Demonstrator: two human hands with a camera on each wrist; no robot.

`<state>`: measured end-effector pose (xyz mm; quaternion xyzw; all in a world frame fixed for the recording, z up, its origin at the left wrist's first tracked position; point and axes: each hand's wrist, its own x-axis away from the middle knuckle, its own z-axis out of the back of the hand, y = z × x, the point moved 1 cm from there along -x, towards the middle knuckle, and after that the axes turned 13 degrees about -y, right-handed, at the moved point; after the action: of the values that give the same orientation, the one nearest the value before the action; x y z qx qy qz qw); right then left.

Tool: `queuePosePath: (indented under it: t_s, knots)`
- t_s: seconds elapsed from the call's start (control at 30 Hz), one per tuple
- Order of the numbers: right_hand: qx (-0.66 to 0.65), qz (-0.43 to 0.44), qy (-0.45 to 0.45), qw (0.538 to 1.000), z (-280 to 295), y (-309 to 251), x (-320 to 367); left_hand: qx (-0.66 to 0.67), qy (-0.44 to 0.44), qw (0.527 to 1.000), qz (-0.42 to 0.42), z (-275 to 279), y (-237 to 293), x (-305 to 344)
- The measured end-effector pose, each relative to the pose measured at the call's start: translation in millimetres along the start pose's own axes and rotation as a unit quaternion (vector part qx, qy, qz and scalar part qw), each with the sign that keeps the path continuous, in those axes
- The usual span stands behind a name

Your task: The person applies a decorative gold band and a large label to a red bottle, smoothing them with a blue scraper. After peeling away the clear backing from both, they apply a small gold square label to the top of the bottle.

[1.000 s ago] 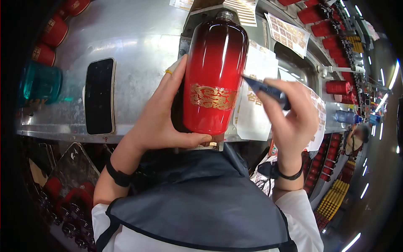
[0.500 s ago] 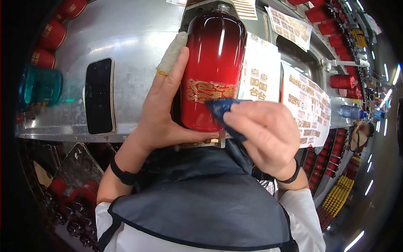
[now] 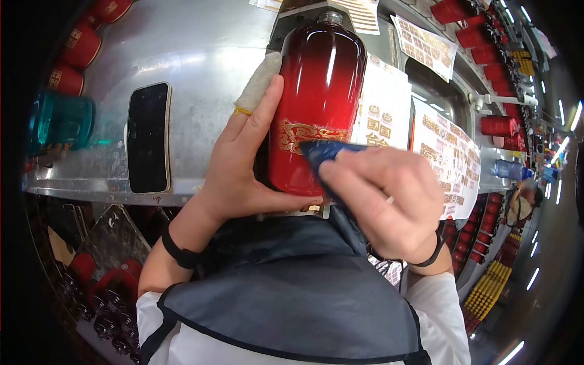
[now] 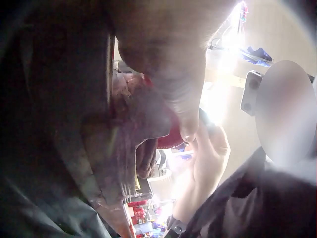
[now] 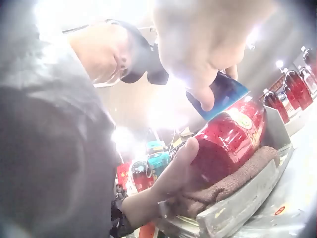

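Observation:
A glossy bottle [image 3: 322, 79], dark at the neck and red below, lies with its neck away from the body; a gold patterned band [image 3: 311, 135] crosses its lower part. My left hand [image 3: 234, 161] holds it, fingers along the left side and thumb across the base; one finger wears a pale cover. My right hand [image 3: 389, 194] pinches a dark blue flat piece [image 3: 328, 155], its edge against the band. In the right wrist view the blue piece [image 5: 225, 96] touches the red bottle [image 5: 228, 141], which rests on a brown cloth [image 5: 242, 176] in a metal cradle.
A phone [image 3: 149, 137] lies left of the bottle, with a teal container [image 3: 64, 121] and red bottles farther left. Printed sheets [image 3: 447, 152] with gold designs lie to the right. A white pipe [image 3: 505, 99] is beyond them; more red bottles line the right.
My right hand has moved left and down from the bottle's right side, bringing the blue piece onto the gold band. My left hand still holds the bottle, its covered finger now in view.

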<state>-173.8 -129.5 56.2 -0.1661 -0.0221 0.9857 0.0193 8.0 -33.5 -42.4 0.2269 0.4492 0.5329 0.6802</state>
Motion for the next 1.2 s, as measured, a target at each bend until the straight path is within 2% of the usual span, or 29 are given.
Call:
queuePosePath:
  t_s: [0.03, 0.1, 0.13, 0.17, 0.23, 0.3, 0.37, 0.4, 0.43, 0.5, 0.6, 0.7, 0.8, 0.9, 1.03, 1.07, 1.2]
  knots:
    - [0.0, 0.002, -0.001, 1.0, 3, -2, -1, 0.005, 0.006, 1.0, -0.002, 0, 0, 0]
    - [-0.029, -0.057, -0.039, 0.997, 10, -4, -3, 0.002, 0.015, 1.0, -0.001, 0, 2, -1]
    - [0.004, -0.061, -0.033, 0.998, 10, 2, -4, -0.002, 0.022, 1.0, -0.001, -1, 3, 0]
    - [0.005, -0.058, -0.034, 0.998, 7, 0, -5, -0.001, 0.025, 1.0, -0.001, -1, 2, 0]
    - [0.026, 0.039, -0.011, 0.999, 1, -6, -9, 0.004, 0.028, 0.999, -0.015, 0, -2, -1]
    - [0.016, 0.041, -0.018, 0.999, 2, -3, -11, 0.012, 0.024, 1.0, -0.005, -1, -2, 0]
    - [0.06, 0.012, -0.026, 0.998, 9, 11, -14, 0.022, 0.019, 1.0, 0.005, -2, -2, 2]
    - [0.055, 0.036, -0.047, 0.997, 8, 7, -13, 0.023, 0.016, 1.0, 0.006, -1, -3, 2]
    - [0.059, 0.055, -0.022, 0.996, 1, -4, -14, 0.025, 0.012, 1.0, 0.008, 0, -4, 2]
    - [0.026, 0.061, -0.036, 0.997, 5, -2, -17, 0.017, 0.019, 1.0, 0.005, -1, -3, 2]
    - [0.08, 0.039, -0.068, 0.994, 13, 6, -19, 0.013, 0.025, 1.0, -0.001, -2, -3, 2]
    - [0.05, 0.071, -0.046, 0.995, 5, -5, -18, 0.017, 0.03, 0.999, -0.005, -1, -2, 1]
    - [0.061, 0.041, -0.082, 0.994, 16, 5, -20, 0.017, 0.031, 0.999, -0.008, -1, -3, 1]
    - [0.054, 0.066, -0.059, 0.995, 6, -8, -17, 0.016, 0.036, 0.999, -0.012, -2, -4, 0]
    - [0.058, 0.042, -0.087, 0.994, 18, 2, -24, 0.019, 0.035, 0.999, -0.011, -2, -2, 1]
    - [0.066, 0.06, -0.061, 0.994, 10, 0, -21, 0.019, 0.036, 0.999, -0.012, -2, -3, 0]
    - [0.053, 0.064, -0.058, 0.995, 12, 6, -21, 0.012, 0.04, 0.999, -0.014, -2, -2, 0]
